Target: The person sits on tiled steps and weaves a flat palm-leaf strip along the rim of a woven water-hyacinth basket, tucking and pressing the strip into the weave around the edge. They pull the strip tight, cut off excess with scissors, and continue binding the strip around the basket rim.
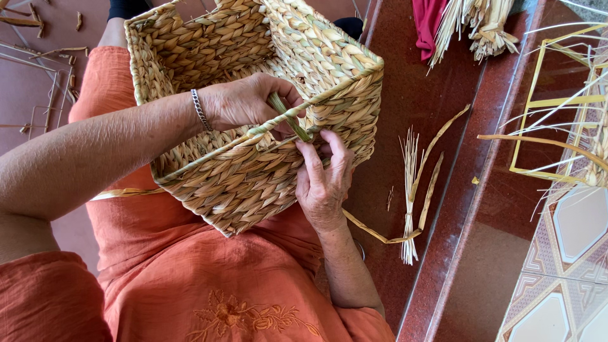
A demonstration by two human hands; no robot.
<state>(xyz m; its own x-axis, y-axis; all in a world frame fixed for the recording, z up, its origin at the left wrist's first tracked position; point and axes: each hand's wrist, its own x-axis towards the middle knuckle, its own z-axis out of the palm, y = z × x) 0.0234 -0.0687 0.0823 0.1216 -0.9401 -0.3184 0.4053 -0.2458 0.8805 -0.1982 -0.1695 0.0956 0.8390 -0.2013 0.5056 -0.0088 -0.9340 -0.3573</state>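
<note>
On the lap, over an orange dress (209,285): rectangular woven straw basket (253,95), tilted, open side toward the camera. Left hand (247,101) reaches over the near rim, fingers closed around a green twisted strand (288,117) lying along that rim. Right hand (324,177) against the outer wall just below, fingertips pinching the same strand. Silver bracelet (200,109) on left wrist. Loose straw bundle (410,190) on the red floor (405,82), right of the basket
</note>
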